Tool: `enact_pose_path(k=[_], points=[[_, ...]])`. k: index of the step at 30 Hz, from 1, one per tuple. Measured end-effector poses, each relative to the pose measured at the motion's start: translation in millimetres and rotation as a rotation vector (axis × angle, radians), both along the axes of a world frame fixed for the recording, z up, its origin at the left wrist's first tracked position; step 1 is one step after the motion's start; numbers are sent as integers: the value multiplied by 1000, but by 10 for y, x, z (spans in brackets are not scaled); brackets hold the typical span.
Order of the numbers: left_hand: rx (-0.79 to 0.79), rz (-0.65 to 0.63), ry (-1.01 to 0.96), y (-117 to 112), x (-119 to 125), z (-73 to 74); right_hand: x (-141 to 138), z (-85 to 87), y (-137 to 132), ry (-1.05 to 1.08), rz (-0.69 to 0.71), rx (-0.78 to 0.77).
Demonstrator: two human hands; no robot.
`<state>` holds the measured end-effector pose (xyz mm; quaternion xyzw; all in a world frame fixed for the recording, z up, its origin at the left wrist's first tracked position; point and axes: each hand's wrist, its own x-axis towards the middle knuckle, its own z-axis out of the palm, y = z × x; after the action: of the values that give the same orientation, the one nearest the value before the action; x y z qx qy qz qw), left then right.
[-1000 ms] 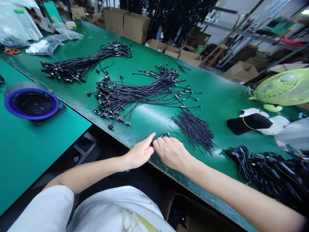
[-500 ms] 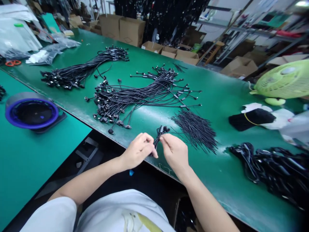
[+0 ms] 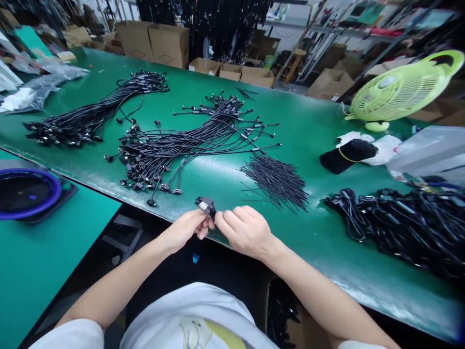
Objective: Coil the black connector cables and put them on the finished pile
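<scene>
Head view: black connector (image 3: 205, 206) between left hand (image 3: 183, 230) and right hand (image 3: 247, 231).

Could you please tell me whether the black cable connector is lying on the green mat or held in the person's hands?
Held: the black cable connector sits between the left hand and right hand, off the green mat.

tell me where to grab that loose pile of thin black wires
Grip the pile of thin black wires around its middle, coming from the near edge of the green workbench: the strands look densest and most crossed there, while the ends fan out loose and would likely slip.
</scene>
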<state>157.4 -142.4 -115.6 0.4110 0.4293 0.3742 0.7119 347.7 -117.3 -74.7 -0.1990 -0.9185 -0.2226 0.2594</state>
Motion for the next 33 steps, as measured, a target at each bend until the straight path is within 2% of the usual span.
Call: enact_pose_path(k=[4, 5, 7, 8, 10, 12, 14, 16, 18, 21, 24, 26, 27, 31, 33], points=[[133, -50, 17, -10, 43, 93, 14, 22, 48, 2, -31, 18], [157, -39, 43, 0, 65, 99, 1, 6, 52, 6, -53, 14], [246, 64, 123, 23, 117, 88, -38, -38, 52, 36, -128, -37], [307, 135, 164, 33, 144, 73, -57, -61, 50, 75, -170, -103], [425, 250, 213, 44, 186, 44, -86, -104, 46, 205, -219, -327], [524, 280, 225, 46, 203, 28, -91, -142, 43, 359, -238, -592], [585, 264, 221, 47, 197, 25, -74, -183, 36, 473, -267, -754], [563, 216, 160, 51, 189, 19, -47, -230, 22, 516, -294, -786], [477, 190, 60, 57, 201, 0, -26, -278, 3, 512, -298, -764], [367, 207, -65, 59, 259, -42, -14, -321, -22, 489, -298, -774], [297, 139, -73, 51, 297, -77, -10, -305, -22, 528, -296, -912], [336, 86, 17, 38, 285, -84, 1, -282, -2, 608, -260, -1115], [391, 76, 83, 28, 272, -81, 8, -275, 12, 671, -224, -1268], [604, 76, 296, -27, 242, -51, 8, -310, 50, 943, 3, -2112], [575, 71, 286, -48, 266, -45, -15, -333, 42, 991, 76, -2351]])
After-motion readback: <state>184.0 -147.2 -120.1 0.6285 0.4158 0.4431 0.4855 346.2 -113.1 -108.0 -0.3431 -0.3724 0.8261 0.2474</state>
